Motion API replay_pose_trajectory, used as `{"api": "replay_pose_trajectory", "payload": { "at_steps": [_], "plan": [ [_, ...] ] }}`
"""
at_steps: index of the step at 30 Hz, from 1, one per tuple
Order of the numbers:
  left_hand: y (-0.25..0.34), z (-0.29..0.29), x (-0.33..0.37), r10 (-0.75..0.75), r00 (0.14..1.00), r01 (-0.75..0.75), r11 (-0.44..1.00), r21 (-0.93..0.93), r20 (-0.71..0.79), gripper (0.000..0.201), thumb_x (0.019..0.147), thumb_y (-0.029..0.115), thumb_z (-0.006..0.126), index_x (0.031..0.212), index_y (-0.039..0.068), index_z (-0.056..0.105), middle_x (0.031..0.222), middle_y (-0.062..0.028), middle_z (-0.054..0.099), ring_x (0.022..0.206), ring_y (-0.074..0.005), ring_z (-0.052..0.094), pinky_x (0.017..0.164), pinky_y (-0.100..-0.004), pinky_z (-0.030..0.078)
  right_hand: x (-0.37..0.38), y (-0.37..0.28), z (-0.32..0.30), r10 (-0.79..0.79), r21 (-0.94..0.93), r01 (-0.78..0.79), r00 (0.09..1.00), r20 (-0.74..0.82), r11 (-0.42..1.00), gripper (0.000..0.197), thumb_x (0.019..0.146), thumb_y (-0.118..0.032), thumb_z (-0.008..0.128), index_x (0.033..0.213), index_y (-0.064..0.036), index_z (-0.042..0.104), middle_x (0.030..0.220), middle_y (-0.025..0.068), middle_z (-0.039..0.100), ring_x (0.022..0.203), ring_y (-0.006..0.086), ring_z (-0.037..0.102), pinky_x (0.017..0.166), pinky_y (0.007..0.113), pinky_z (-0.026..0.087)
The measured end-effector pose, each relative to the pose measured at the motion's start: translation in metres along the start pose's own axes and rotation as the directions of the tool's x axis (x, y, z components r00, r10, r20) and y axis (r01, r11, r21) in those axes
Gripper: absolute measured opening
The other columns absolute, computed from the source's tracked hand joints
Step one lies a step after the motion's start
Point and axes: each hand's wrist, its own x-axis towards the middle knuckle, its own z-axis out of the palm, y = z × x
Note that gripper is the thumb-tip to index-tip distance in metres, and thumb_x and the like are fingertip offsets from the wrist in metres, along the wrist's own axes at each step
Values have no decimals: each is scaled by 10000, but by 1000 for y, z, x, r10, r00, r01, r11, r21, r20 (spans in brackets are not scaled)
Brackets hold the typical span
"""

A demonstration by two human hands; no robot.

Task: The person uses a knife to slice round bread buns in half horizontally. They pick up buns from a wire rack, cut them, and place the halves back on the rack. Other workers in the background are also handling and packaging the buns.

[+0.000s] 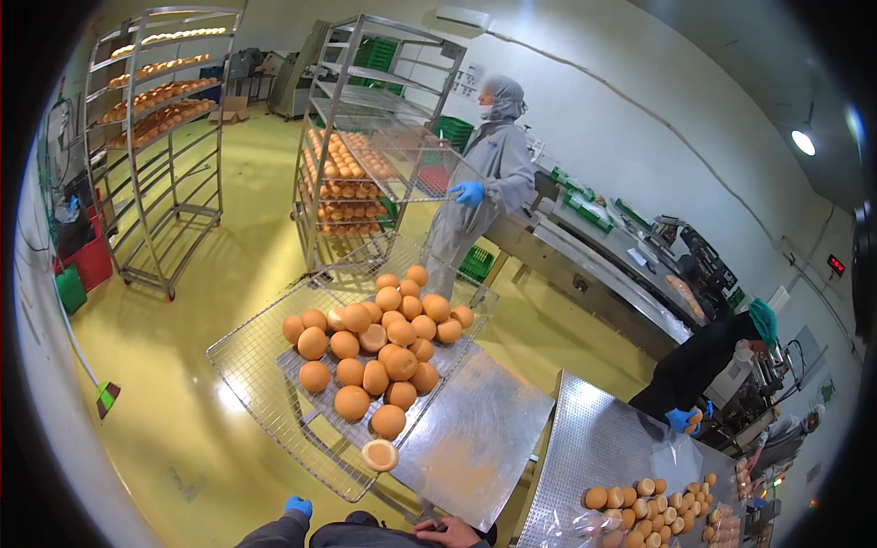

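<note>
My left hand, in a blue glove, hangs low beside the near end of a wire rack tray. Its fingers look curled, with nothing visible in them. At the lower edge my right hand, bare, lies close to my body with its fingers stretched to the left; it appears to hold nothing. The tray, on a metal stand, bears a heap of round brown buns. Nearest to me, one bun shows its pale flat underside. A bare metal sheet adjoins the heap on the right.
A co-worker in grey holds a wire tray at a rack trolley with buns. Another trolley stands far left. At right, a perforated table carries buns; a person in black works behind it. A broom leans left.
</note>
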Motion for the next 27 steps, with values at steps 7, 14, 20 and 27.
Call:
{"api": "replay_pose_trajectory", "payload": {
  "at_steps": [7,14,20,27],
  "plan": [
    [12,3,4,40,999,-40,999,16,1,296,787,217,637,950,-27,678,950,-243,692,936,-391,664,835,-418,518,-7,44,10,-170,348,112,975,141,931,360,893,-328,685,1169,-98,693,1115,111,686,998,203,611,880,344,465],
    [18,1,6,94,994,-92,995,-33,60,361,848,220,630,1076,-61,636,973,-220,691,889,-362,657,839,-414,507,-10,-7,1,-53,214,3,972,229,977,364,876,-228,705,1130,29,665,1019,103,707,935,151,646,842,282,493],
    [6,-16,23,73,933,211,681,-701,352,196,859,149,611,970,-12,602,748,-141,648,671,-256,636,595,-388,517,15,-43,-8,-89,440,32,990,111,898,258,876,-103,707,1068,57,645,959,125,716,920,183,686,863,269,515],
    [51,-14,4,-18,992,97,732,-674,122,113,890,115,559,951,20,557,769,-105,608,620,-203,595,521,-351,484,13,-22,1,8,382,-52,993,115,923,283,851,-163,747,1037,30,655,900,89,722,799,113,682,588,190,438]
  ]
}}
